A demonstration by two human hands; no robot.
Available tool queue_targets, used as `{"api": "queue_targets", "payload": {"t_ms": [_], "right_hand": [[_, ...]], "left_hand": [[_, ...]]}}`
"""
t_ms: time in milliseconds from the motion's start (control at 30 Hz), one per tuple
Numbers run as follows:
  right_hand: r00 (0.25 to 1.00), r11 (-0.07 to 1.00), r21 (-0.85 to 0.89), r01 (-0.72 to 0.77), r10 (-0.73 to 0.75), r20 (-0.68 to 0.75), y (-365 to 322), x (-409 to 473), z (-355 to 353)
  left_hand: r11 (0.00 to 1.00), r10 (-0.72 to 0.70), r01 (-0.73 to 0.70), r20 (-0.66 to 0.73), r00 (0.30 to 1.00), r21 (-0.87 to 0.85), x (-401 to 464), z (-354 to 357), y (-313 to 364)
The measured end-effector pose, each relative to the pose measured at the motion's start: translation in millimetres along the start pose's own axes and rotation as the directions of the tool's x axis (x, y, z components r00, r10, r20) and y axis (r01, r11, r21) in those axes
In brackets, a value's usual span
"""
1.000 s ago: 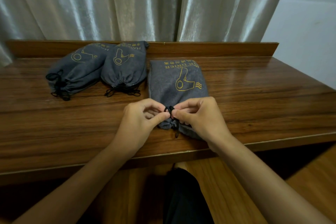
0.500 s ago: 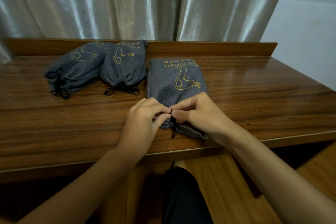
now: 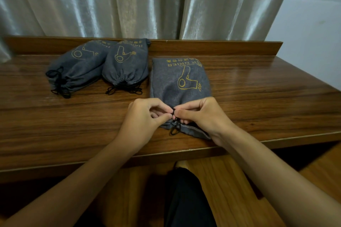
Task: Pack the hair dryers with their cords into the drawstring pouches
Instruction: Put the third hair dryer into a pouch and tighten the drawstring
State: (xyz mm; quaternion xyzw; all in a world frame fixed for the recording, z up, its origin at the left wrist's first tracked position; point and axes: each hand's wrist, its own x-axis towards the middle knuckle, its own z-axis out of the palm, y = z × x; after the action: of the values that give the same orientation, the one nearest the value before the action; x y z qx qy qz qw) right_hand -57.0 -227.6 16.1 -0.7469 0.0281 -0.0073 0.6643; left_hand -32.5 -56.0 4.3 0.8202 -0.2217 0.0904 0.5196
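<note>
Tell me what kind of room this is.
Probably a hotel or guest room: a long wooden counter with a low back rail, pale full-length curtains behind it, and three matching grey hair-dryer pouches with printed logos.

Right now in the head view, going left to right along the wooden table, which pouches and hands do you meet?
Left tied pouch → middle tied pouch → left hand → drawstring pinched by both hands → right hand. The third pouch lies behind both hands, so its place is unclear.
</note>
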Motion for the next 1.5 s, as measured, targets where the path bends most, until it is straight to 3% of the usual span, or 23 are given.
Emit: {"api": "queue_targets", "payload": {"t_ms": [333,600,767,1033,1333,1500], "right_hand": [[0.992,0.992,-0.009,-0.126,0.126,0.006,-7,3,5],[0.982,0.984,0.060,-0.167,0.161,0.097,-7,2,1],[0.993,0.989,0.095,-0.116,0.114,0.030,-2,0,3],[0.997,0.994,0.089,-0.065,0.061,0.040,1,-5,4],[0.996,0.996,0.024,-0.084,0.084,0.002,-1,-5,5],[0.992,0.992,0.035,-0.125,0.125,-0.014,-5,-3,8]], "left_hand": [[0.982,0.188,-0.184,-0.104,0.977,0.046,-6,5,0],[0.991,0.078,-0.086,-0.081,0.994,-0.101,-5,7,-2],[0.991,0.054,-0.060,-0.049,0.997,-0.121,-6,4,-4],[0.979,-0.091,0.095,0.031,0.995,-0.180,-3,0,-6],[0.990,0.125,-0.122,-0.033,0.992,0.068,-5,-2,-6],[0.849,0.403,-0.424,0.133,0.905,0.314,-6,-12,-3]]}}
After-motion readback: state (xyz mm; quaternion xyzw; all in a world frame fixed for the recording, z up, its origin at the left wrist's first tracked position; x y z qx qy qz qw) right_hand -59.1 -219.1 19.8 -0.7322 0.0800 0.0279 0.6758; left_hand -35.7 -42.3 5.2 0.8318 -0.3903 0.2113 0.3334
